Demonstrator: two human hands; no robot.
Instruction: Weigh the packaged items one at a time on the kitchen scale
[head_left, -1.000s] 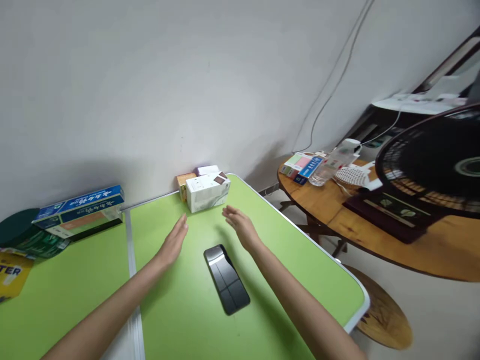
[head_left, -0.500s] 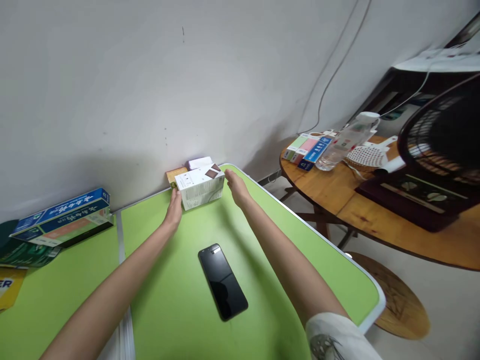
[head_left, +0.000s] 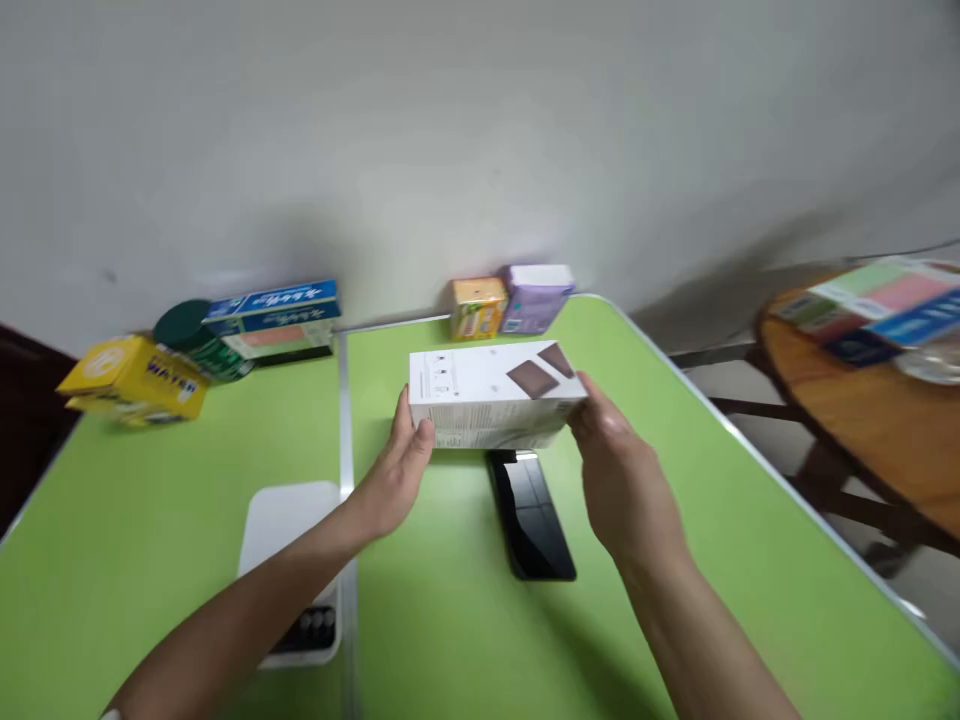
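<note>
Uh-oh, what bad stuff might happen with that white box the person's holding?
The white box is held at its two ends by the left grip and the right grip, so it might slip if either one loosens. The black phone lies just below it in the picture and could get hit if the box dropped. Also, the left forearm crosses in front of a flat white object and might bump it.

Reads "WATER" on yellow box, left of left hand. Illegible on white box touching that hand.
</note>
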